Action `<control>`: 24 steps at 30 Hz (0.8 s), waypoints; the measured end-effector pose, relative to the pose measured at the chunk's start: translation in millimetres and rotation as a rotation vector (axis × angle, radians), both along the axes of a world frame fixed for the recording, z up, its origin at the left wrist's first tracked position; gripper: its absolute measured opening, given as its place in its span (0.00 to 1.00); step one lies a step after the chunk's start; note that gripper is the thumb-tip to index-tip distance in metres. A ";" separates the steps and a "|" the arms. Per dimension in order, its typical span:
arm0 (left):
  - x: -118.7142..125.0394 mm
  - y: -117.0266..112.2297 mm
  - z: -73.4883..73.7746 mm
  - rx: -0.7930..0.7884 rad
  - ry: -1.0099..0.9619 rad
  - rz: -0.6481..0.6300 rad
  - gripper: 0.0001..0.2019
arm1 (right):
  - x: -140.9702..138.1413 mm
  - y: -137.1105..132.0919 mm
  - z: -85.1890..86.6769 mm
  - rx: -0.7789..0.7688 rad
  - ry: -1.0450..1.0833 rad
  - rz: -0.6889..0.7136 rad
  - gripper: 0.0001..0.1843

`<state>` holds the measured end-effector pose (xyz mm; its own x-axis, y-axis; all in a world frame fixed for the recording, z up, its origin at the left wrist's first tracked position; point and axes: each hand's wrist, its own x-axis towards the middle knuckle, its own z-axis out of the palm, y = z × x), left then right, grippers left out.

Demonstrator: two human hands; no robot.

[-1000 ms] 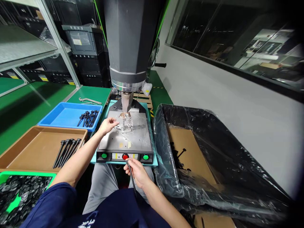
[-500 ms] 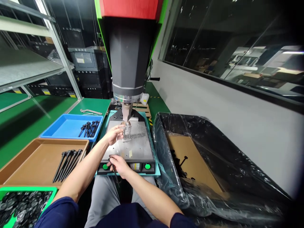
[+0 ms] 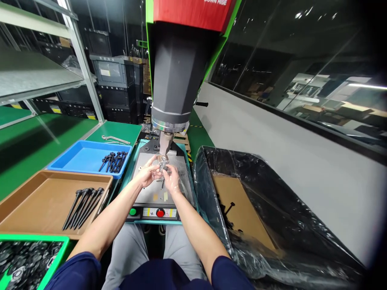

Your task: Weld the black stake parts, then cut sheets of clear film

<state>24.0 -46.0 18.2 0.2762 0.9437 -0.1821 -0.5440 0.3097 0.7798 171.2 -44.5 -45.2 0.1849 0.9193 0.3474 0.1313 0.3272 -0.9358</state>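
Both hands meet at a small metal fixture on the steel plate of a press machine, right under its horn. My left hand pinches the fixture's left side, fingers closed. My right hand holds a thin black rod upright at the fixture, fingers wrapped round it. The rod's top is hidden between the fingers.
The machine's front panel has a red button and a green button. At left stand a blue tray and a brown tray, each with black rods, and a green bin of black parts. A plastic-lined cardboard box stands at right.
My right hand has moved from the front panel up to the fixture, carrying the black rod. The left hand stayed at the fixture. The camera has tilted up a little.
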 end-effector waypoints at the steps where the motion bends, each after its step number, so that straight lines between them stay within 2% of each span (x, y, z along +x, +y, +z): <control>1: 1.0 0.3 -1.7 0.003 -0.013 0.000 0.49 | 2.8 4.4 2.5 0.041 -0.021 -0.005 0.18; 4: 2.7 1.5 -5.9 0.013 -0.040 0.011 0.49 | 6.2 19.5 8.8 0.076 -0.015 0.000 0.18; 12: -0.1 5.7 -8.5 0.023 -0.042 0.021 0.50 | -4.2 52.0 19.0 -0.029 0.099 0.081 0.20; 15: 0.7 6.0 -7.6 0.016 -0.047 0.030 0.50 | -7.7 58.8 22.7 -0.090 0.110 0.085 0.22; 19: 1.4 6.5 -7.3 -0.004 -0.056 0.044 0.50 | -5.1 62.8 27.9 -0.147 0.174 0.165 0.23; 24: 0.5 8.5 -10.5 0.005 -0.053 0.036 0.51 | 1.7 65.5 29.1 -0.131 0.165 0.237 0.18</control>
<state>24.5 -37.5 7.8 0.2513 0.9540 -0.1635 -0.5950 0.2854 0.7513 172.9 21.0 -16.1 0.0041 0.9785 0.2062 -0.0909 0.2058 -0.9744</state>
